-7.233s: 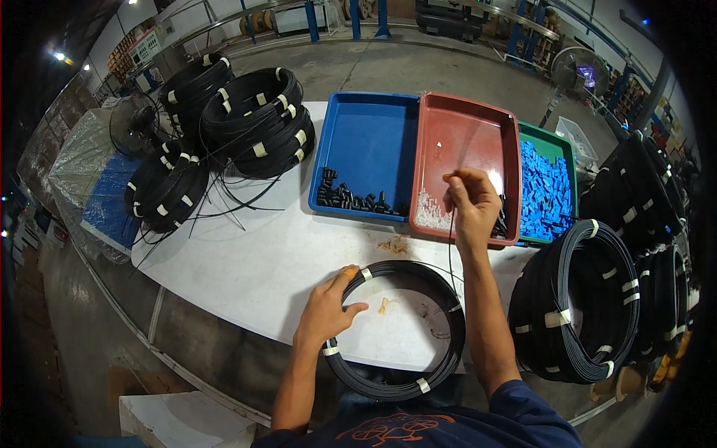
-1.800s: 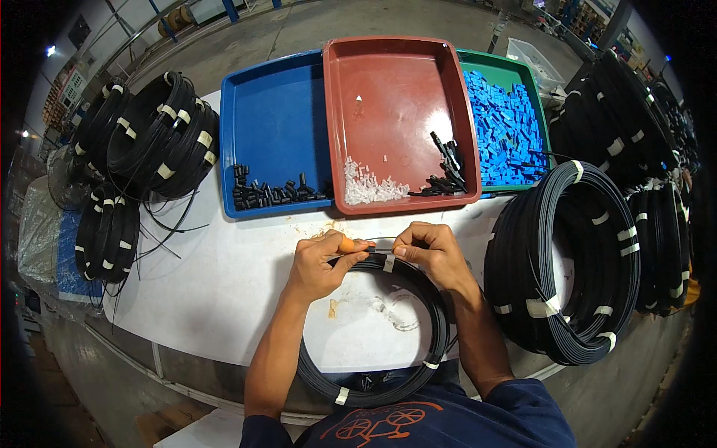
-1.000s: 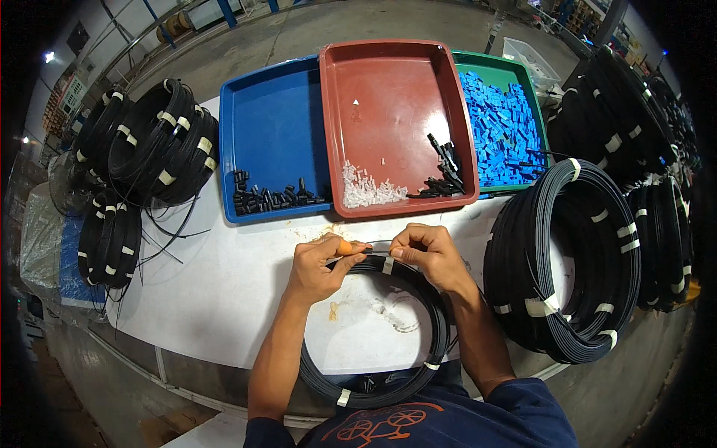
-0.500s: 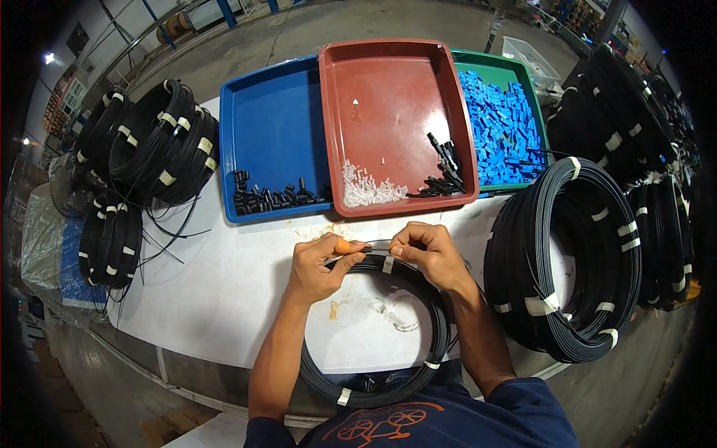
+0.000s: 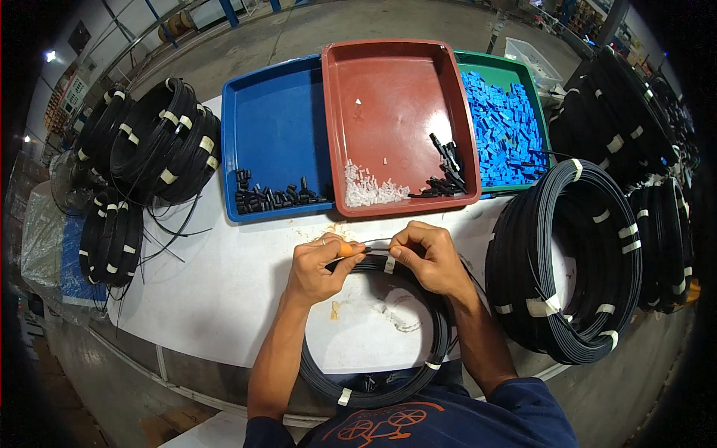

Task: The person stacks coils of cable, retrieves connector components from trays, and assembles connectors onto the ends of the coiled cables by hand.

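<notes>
My left hand (image 5: 312,270) is closed round a small orange handle (image 5: 346,249) with a dark tip, held level above the table. Opposite it, my right hand (image 5: 429,257) pinches a thin black cable (image 5: 380,249) between thumb and fingers. The cable's end meets the handle's dark tip, so how they join is hidden. Below both hands lies a coil of black cable (image 5: 321,379) bound with pale tape, its near side overhanging the table edge against my shirt.
Behind my hands stand a blue tray (image 5: 276,127) with black sleeves, a red tray (image 5: 396,89) with clear and black pieces, and a green tray (image 5: 539,112) of blue connectors. Large cable coils (image 5: 631,276) crowd the right; more coils (image 5: 166,142) stand at the left.
The orange handle shows more between my left fingers, and the stretch of cable between my hands looks darker. Both hands keep nearly the same place.
</notes>
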{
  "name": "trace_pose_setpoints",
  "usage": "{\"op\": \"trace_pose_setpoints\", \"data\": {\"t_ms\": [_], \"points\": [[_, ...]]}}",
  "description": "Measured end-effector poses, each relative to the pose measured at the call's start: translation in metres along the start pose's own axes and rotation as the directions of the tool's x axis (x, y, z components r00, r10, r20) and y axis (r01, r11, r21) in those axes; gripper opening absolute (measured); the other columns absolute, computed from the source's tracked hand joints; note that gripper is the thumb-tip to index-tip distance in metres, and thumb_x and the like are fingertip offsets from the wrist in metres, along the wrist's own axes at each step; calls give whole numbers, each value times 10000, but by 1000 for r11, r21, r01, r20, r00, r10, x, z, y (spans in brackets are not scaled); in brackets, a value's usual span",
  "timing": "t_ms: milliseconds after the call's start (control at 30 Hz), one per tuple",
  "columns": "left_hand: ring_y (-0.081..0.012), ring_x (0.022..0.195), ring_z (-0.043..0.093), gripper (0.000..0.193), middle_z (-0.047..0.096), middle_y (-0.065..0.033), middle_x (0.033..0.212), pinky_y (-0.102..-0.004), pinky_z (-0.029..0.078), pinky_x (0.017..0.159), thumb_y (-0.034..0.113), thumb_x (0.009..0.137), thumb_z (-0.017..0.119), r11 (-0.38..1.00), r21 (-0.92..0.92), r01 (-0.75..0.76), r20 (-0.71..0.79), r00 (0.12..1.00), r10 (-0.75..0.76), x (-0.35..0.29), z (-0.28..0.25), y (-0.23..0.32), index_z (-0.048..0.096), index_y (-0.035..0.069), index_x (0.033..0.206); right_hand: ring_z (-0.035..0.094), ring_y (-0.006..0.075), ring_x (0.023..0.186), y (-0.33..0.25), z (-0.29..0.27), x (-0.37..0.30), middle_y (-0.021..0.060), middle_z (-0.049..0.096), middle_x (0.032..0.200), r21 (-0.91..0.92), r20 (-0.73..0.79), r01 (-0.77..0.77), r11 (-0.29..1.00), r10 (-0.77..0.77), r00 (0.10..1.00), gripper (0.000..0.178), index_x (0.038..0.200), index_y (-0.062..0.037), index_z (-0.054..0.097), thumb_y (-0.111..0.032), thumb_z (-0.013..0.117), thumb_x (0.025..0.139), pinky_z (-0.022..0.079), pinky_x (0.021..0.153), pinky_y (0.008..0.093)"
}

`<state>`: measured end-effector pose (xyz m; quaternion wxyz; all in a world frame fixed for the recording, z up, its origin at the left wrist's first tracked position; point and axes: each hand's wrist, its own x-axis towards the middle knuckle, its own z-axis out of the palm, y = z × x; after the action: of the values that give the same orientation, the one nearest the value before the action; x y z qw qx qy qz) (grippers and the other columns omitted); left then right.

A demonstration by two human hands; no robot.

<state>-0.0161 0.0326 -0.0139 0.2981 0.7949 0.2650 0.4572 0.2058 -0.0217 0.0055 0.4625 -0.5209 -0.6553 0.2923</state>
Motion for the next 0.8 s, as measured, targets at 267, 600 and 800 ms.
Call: {"op": "trace_pose_setpoints", "data": {"t_ms": [267, 600, 800], "points": [[-247, 728, 737, 98, 761, -165, 833, -312, 570, 662, -47, 774, 793, 990, -91, 104, -21, 994, -106, -4, -2, 2, 713, -48, 829, 581, 202, 612, -6, 8, 2, 103, 599, 719, 7, -40, 57, 998, -56, 998, 32, 860, 26, 701, 6, 709, 835, 432, 558, 340], [-249, 726, 737, 83, 740, -130, 790, -347, 553, 648, 44, 825, 743, 857, 420, 301, -290, 939, -188, 19, -85, -32, 723, 11, 898, 566, 195, 671, 5, 5, 7, 101, 595, 795, -109, -227, 30, 994, -54, 972, 116, 961, 5, 688, 28, 692, 848, 439, 609, 311], [-311, 774, 700, 144, 737, -142, 878, -389, 555, 722, 28, 854, 720, 698, 619, 361, -232, 933, -276, 32, -157, -84, 754, 23, 994, 574, 205, 686, 5, 4, 7, 98, 611, 789, -177, -195, -5, 984, -30, 980, 67, 843, 7, 704, 15, 747, 793, 423, 603, 314]]}}
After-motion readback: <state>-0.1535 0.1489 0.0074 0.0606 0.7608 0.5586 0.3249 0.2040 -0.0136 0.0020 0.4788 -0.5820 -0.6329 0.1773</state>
